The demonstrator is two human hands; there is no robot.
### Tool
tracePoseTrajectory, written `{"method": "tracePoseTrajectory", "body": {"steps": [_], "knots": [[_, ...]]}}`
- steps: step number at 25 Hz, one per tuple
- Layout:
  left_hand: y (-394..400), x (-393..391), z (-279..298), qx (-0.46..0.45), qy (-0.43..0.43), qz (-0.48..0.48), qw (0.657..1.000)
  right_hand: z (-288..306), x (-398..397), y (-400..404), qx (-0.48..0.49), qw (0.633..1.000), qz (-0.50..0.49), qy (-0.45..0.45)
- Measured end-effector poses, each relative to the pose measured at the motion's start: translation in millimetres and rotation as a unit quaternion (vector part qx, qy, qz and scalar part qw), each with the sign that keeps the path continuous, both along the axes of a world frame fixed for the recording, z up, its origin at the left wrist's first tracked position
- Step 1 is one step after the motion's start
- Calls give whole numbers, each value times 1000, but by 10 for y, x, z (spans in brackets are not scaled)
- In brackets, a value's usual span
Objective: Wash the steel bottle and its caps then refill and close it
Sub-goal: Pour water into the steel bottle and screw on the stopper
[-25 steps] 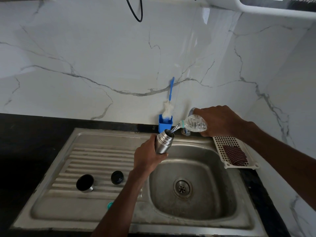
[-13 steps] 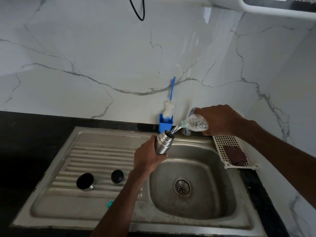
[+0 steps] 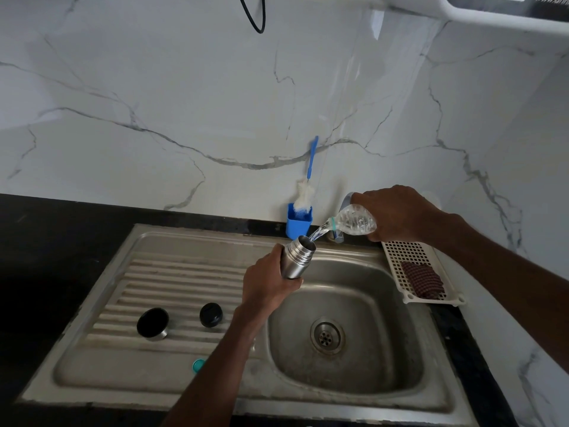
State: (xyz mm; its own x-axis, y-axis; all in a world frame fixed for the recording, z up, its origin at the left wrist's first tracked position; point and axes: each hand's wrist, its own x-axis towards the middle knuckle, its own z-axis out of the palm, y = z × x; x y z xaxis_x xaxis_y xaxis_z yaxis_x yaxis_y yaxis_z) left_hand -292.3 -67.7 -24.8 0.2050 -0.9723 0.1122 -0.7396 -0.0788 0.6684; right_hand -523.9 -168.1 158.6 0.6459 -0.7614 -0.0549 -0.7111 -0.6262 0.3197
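Note:
My left hand [image 3: 267, 285] grips the open steel bottle [image 3: 296, 257] by its lower body, tilted over the sink basin [image 3: 354, 306]. My right hand [image 3: 397, 215] holds a clear plastic bottle [image 3: 354, 223] tipped on its side, and water streams from its mouth into the steel bottle's neck. On the ribbed draining board [image 3: 172, 282] lie the steel cup cap [image 3: 153, 322], dark inside facing up, and the small black inner cap [image 3: 211, 314]. A small teal plastic cap [image 3: 198, 364] sits near my left forearm.
A blue holder [image 3: 299, 224] with a white bottle brush [image 3: 305, 195] stands against the marble wall behind the sink. A white perforated tray [image 3: 412, 257] holding a dark scrubber [image 3: 423, 279] lies right of the basin. A tap [image 3: 338, 237] is partly hidden behind the plastic bottle. Black counter surrounds the sink.
Both hands keep their places and the pouring goes on. The plastic bottle looks slightly more tilted.

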Motion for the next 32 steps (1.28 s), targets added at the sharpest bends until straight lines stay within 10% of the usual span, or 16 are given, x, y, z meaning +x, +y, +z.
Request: {"method": "tracePoseTrajectory", "body": {"steps": [32], "knots": [[57, 174, 95, -3, 51, 24, 998, -133, 908, 47, -206, 943, 149, 216]]}}
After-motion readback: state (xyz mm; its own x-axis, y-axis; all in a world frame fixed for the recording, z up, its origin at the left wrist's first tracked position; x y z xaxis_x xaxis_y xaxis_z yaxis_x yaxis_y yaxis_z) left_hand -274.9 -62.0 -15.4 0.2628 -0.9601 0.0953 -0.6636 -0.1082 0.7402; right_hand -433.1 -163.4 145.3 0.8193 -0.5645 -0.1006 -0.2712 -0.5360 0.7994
